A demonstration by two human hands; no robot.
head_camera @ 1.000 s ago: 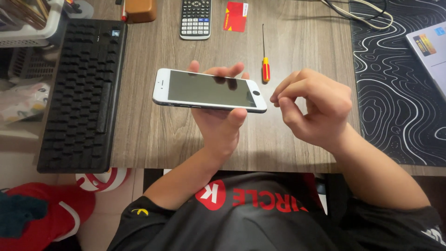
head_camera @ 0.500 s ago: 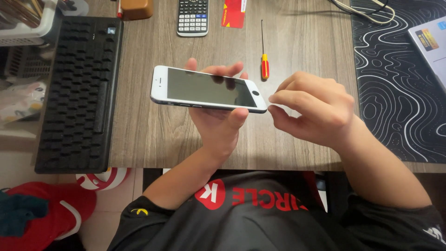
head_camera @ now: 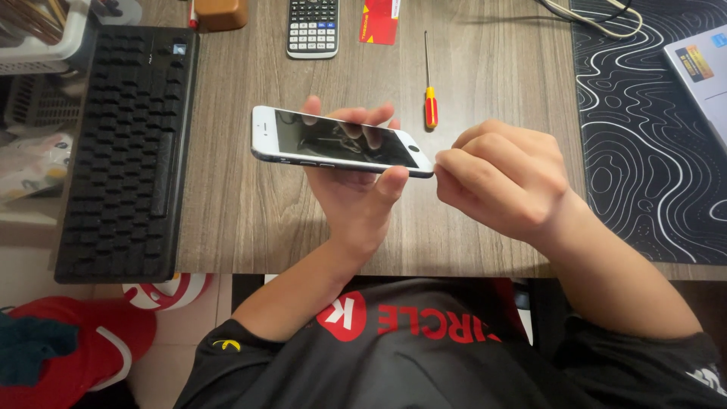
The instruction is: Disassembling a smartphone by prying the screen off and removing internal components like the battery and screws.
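Note:
A white smartphone [head_camera: 333,140] with a dark screen is held level above the wooden desk [head_camera: 242,204]. My left hand [head_camera: 356,193] grips it from underneath, thumb on the near edge and fingertips showing past the far edge. My right hand [head_camera: 500,178] is curled with its fingertips pinched against the phone's right end. Whether those fingers hold anything small is hidden. A thin screwdriver [head_camera: 429,83] with a red and yellow handle lies on the desk just beyond the phone.
A black keyboard [head_camera: 132,151] lies along the left of the desk. At the far edge are a calculator [head_camera: 313,26], a red card [head_camera: 379,19] and a brown object [head_camera: 219,11]. A black patterned mat [head_camera: 644,113] covers the right side, with a laptop corner [head_camera: 700,68] on it.
My right hand has closed in on the phone's right end and curled tighter. The phone stays in my left hand, almost unmoved.

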